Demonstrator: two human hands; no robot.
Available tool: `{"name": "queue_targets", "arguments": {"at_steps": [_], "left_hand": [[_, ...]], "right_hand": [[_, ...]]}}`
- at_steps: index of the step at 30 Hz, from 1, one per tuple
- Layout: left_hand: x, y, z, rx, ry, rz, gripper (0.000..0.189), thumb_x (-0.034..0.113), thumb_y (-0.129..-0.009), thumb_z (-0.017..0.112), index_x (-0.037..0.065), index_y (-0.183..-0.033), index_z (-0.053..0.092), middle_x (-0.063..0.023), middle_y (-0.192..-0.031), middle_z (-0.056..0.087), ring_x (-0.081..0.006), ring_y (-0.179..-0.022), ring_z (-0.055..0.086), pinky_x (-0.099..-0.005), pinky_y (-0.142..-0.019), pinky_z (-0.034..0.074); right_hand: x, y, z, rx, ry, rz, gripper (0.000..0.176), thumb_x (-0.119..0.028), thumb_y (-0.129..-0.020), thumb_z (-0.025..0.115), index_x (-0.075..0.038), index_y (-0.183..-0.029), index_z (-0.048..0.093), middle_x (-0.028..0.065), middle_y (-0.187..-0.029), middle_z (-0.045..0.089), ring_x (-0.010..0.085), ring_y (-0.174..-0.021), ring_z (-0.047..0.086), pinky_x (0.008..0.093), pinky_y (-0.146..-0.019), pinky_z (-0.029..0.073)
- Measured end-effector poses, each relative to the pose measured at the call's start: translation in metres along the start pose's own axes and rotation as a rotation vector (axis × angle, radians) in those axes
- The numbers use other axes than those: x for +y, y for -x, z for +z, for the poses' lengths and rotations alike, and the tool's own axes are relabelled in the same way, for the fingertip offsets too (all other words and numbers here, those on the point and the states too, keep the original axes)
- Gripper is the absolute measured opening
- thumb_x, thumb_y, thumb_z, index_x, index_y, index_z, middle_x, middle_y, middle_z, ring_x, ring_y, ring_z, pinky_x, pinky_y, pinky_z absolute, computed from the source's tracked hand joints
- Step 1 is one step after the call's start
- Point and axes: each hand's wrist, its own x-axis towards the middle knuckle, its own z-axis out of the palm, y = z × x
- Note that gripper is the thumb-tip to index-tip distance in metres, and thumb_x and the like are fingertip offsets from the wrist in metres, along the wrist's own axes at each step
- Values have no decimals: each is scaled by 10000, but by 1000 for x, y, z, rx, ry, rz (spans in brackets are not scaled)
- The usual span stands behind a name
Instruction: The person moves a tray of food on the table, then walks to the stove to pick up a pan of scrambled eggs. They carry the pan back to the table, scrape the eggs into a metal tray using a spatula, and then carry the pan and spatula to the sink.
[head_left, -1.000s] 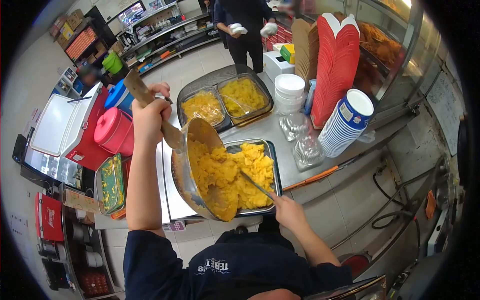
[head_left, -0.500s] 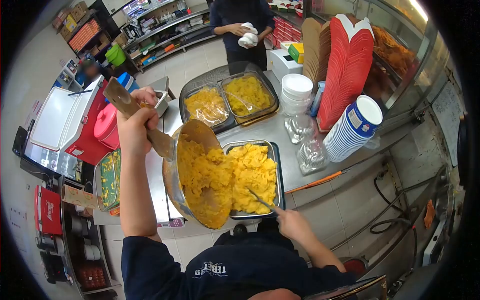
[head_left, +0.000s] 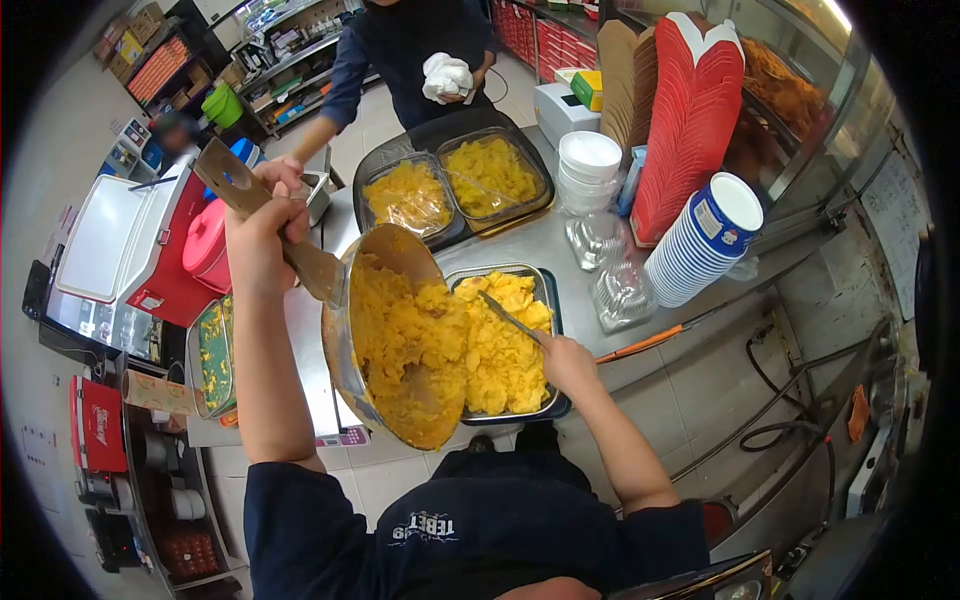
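Head view: the left hand (head_left: 256,238) is clamped tight around the wooden handle (head_left: 232,180) of a big metal pan (head_left: 400,252). It holds the pan tipped steeply on its side above the near edge of the steel counter (head_left: 530,250). Yellow mash (head_left: 410,330) fills the pan and spills over its lip into a metal tray (head_left: 497,271) that sits right beside it at that near edge.

The right hand (head_left: 568,362) is closed around a thin metal utensil (head_left: 510,317), whose tip rests on the mash heaped in the tray.

Toward the far edge, two glass dishes (head_left: 490,175) of the same yellow food sit side by side. Along the right edge stand white tubs (head_left: 590,165), blue paper cups (head_left: 700,250) and red cartons (head_left: 690,110). At the far end, another person holds a white cloth (head_left: 447,75).
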Motion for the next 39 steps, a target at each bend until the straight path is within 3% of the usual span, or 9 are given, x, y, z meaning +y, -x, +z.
{"name": "queue_targets", "arguments": {"at_steps": [5, 9, 13, 15, 20, 26, 29, 33, 39], "left_hand": [[-4, -7, 7, -4, 27, -10, 177, -104, -633, 426, -10, -769, 489, -101, -971, 436, -53, -457, 342, -186, -412, 251], [-10, -13, 15, -32, -12, -29, 179, -93, -639, 425, 8, -778, 473, -94, -975, 436, -46, -459, 340, -182, -421, 262], [-14, -15, 26, -16, -38, -99, 177, -111, -615, 443, -7, -748, 494, -97, -937, 470, -56, -459, 356, -181, -411, 258], [-17, -16, 32, -40, -63, -94, 176, -116, -612, 445, -8, -741, 494, -89, -919, 475, -59, -463, 359, -181, -409, 256], [-14, -22, 39, -83, -96, -133, 181, -129, -600, 432, -6, -721, 488, -81, -898, 478, -59, -483, 376, -184, -401, 253], [-7, -22, 31, -56, -92, -109, 169, -119, -603, 439, -11, -723, 487, -82, -891, 480, -58, -457, 365, -185, -400, 254], [-4, -20, 22, -29, -87, -92, 161, -113, -609, 445, -11, -726, 488, -90, -914, 483, -58, -450, 361, -185, -399, 255], [3, -18, 4, -12, -91, -63, 162, -100, -613, 454, -4, -739, 484, -107, -977, 468, -57, -452, 359, -186, -410, 261], [8, -18, -8, -20, -33, -1, 164, -76, -630, 465, -5, -778, 472, -86, -980, 433, -52, -448, 325, -184, -423, 247]], "right_hand": [[-18, 46, -72, 43, -65, -133, 380, -107, -776, 435, -163, -1140, 528, 126, -775, 581, 302, -680, 585, 399, -596, 475], [-31, 87, -40, -48, -17, -305, 382, -114, -779, 463, -230, -1136, 534, 72, -702, 533, 265, -597, 571, 382, -511, 468], [-26, 74, 18, 129, 13, -298, 365, -143, -786, 476, -224, -1137, 533, 72, -706, 527, 263, -592, 568, 368, -497, 467], [-29, 69, 19, 29, -139, -116, 331, -143, -801, 474, -174, -1122, 547, 104, -730, 553, 295, -643, 573, 384, -552, 470], [-5, 76, 8, -22, -519, -13, 316, -114, -805, 485, -112, -1113, 551, 191, -835, 585, 359, -761, 563, 422, -665, 445], [9, 68, -9, 90, -386, -95, 317, -133, -809, 466, -143, -1114, 552, 174, -836, 594, 352, -764, 569, 427, -658, 458], [6, 60, 21, -56, -144, -22, 346, -160, -813, 425, -186, -1143, 526, 145, -817, 594, 331, -737, 580, 436, -638, 465], [6, 61, -13, 49, -212, -25, 329, -152, -799, 476, -184, -1120, 537, 147, -782, 588, 319, -724, 575, 422, -620, 464], [12, 48, -15, -84, 48, -75, 332, -161, -804, 420, -216, -1108, 540, 123, -742, 576, 318, -673, 581, 433, -583, 470]]}}
